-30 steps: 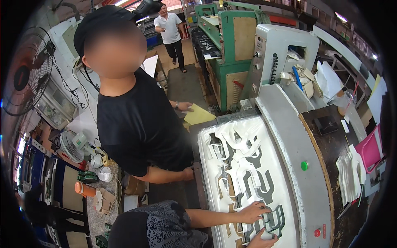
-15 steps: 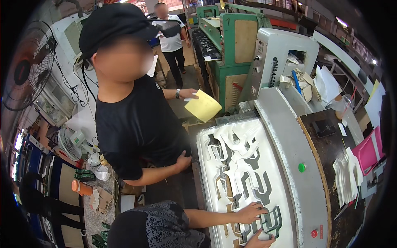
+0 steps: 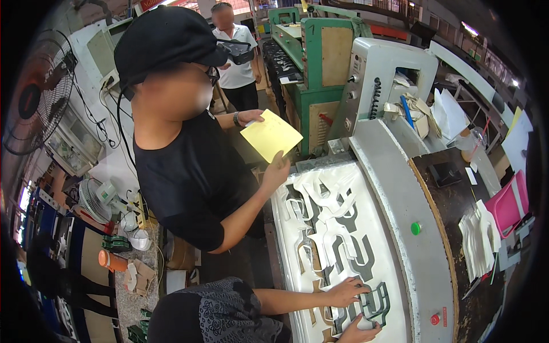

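My left hand (image 3: 346, 292) lies over the upper left side of a dark green, fork-shaped cutting die (image 3: 377, 303), its fingers bent onto the rim. From the lower edge my right hand (image 3: 359, 331) reaches to the die's lower end, thumb and fingertips at its edge. White sheet material (image 3: 377, 228) lies beneath on the press bed. Just beyond my hands are white cut-out pieces (image 3: 329, 197) and dark fork-shaped pieces (image 3: 361, 260), partly overlapping. How firmly each hand grips the die is hard to see.
A person in black (image 3: 189, 171) stands close at left, holding a yellow sheet (image 3: 271, 136) over the bed's far end. The grey press beam (image 3: 394, 188) borders the bed at right, with green (image 3: 416, 228) and red (image 3: 435, 320) buttons. Stacked white pieces (image 3: 479, 243) lie beyond it.
The person in black has raised the lower hand to the yellow sheet, now held in both hands and shifted slightly left. My hands stay almost in place at the cutting die.
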{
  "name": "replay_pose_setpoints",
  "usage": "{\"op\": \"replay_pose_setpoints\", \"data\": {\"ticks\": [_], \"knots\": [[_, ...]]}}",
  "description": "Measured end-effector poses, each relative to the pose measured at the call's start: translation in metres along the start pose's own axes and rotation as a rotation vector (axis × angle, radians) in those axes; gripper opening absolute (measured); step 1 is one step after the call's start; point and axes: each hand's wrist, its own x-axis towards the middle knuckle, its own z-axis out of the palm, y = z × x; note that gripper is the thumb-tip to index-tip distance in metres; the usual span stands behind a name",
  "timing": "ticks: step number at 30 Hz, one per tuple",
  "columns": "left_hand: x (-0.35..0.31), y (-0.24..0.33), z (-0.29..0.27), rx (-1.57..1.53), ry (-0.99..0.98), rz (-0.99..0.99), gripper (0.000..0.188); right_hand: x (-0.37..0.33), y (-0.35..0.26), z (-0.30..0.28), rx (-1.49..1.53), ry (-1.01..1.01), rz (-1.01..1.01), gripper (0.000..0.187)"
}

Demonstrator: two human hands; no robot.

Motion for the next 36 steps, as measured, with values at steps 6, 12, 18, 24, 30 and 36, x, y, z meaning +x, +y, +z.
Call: {"op": "replay_pose_setpoints", "data": {"ticks": [6,12,18,24,30,36], "knots": [[0.001,0.001,-0.001,-0.002,-0.011,-0.005,0.056,-0.004,0.006,0.005,-0.032,0.005,0.002,0.089],[0.002,0.003,-0.003,-0.009,-0.056,-0.023,0.056,-0.003,0.000,-0.004,0.044,-0.199,0.240,0.071],[-0.001,0.001,-0.005,-0.025,-0.062,-0.046,0.056,-0.005,0.006,0.002,0.039,-0.212,0.226,0.070],[0.000,0.002,-0.004,-0.013,-0.008,0.002,0.056,-0.004,0.004,0.000,0.060,-0.214,0.245,0.070],[0.000,-0.001,-0.004,0.004,-0.020,0.003,0.055,-0.006,0.004,0.002,0.056,-0.224,0.258,0.073],[0.000,-0.001,-0.005,0.019,-0.030,0.006,0.054,-0.009,0.011,0.007,0.054,-0.208,0.245,0.075]]}}
